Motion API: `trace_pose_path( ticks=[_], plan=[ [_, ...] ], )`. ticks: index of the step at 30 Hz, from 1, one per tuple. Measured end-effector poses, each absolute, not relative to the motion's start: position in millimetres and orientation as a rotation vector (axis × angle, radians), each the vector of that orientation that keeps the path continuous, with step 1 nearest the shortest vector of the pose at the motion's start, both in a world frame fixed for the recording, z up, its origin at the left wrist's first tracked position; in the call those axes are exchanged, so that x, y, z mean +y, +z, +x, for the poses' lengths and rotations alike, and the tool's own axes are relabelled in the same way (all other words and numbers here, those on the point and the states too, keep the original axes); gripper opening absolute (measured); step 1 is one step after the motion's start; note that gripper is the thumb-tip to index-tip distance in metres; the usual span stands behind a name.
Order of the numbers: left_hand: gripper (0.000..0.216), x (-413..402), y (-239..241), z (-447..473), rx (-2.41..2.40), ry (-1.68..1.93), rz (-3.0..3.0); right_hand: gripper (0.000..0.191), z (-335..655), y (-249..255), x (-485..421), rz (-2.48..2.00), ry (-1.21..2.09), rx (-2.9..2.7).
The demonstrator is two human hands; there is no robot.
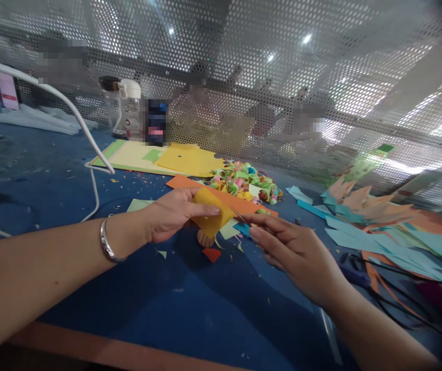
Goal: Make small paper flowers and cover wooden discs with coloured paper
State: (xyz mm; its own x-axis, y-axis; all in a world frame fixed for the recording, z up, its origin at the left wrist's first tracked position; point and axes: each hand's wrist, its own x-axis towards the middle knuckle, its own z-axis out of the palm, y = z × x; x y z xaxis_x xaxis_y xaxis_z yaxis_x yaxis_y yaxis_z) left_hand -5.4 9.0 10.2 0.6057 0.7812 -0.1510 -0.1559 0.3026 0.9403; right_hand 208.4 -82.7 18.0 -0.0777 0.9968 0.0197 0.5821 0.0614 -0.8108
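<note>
A small yellow sheet of paper is pinched between the thumb and fingers of my left hand, raised above the table. My right hand closes thumb and forefinger on a thin, pointed metal tool, whose tip reaches the sheet's right edge; its kind is not clear, and my fingers cover the rest. Just below the yellow sheet shows a round, tan ridged object, partly hidden. An orange paper sheet lies behind my hands, and a red paper scrap is in front.
Behind the orange sheet is a heap of curled coloured paper pieces. Yellow sheets lie at the back. Light-blue strips and dark cables are on the right. Bottles and a white cable stand left, before a perforated metal screen.
</note>
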Motion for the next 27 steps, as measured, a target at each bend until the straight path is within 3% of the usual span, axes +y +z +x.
trace_pose_path(
  ticks=[27],
  plan=[
    [0.025, 6.7, 7.4, -4.9, 0.629, 0.626, 1.128, 0.050, 205.2, 21.4, -86.1, -1.577, 0.600, -1.909]
  ],
)
